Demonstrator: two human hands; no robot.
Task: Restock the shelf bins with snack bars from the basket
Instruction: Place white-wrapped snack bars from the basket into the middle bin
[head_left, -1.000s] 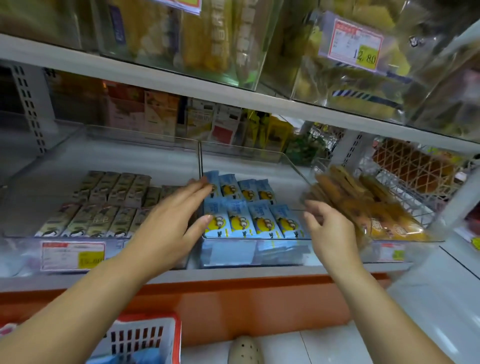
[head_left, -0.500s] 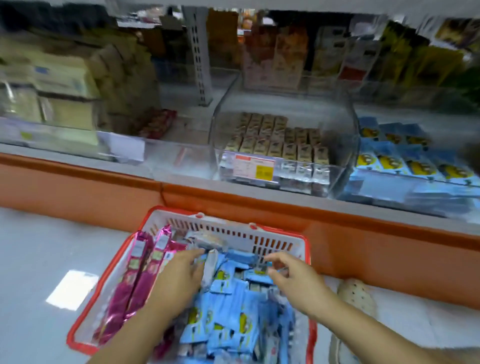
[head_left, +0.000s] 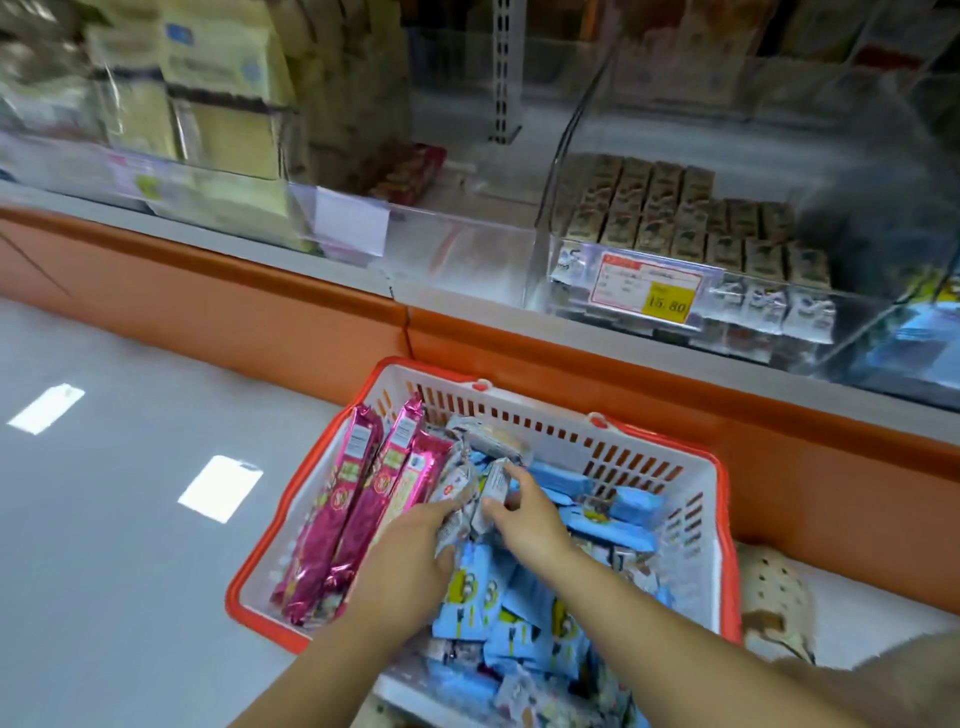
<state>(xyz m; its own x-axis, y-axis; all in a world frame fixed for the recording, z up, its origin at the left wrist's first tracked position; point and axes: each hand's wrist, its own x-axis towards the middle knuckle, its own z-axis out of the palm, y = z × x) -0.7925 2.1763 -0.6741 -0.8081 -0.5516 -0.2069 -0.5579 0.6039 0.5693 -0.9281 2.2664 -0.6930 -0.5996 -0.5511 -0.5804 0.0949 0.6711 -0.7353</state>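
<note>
Two hands low in basket (head_left: 540, 415); left hand (head_left: 410, 561), right hand (head_left: 527, 519) close together, fingers (head_left: 519, 480) curled gripping silver bars (head_left: 460, 483).

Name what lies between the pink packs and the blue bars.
In the head view, silver-wrapped bars, gripped by the left hand and right hand.

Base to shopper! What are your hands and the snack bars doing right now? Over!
Left hand and right hand both gripping grey-white bars inside basket. Pink packs alongside, not blocking.
</note>
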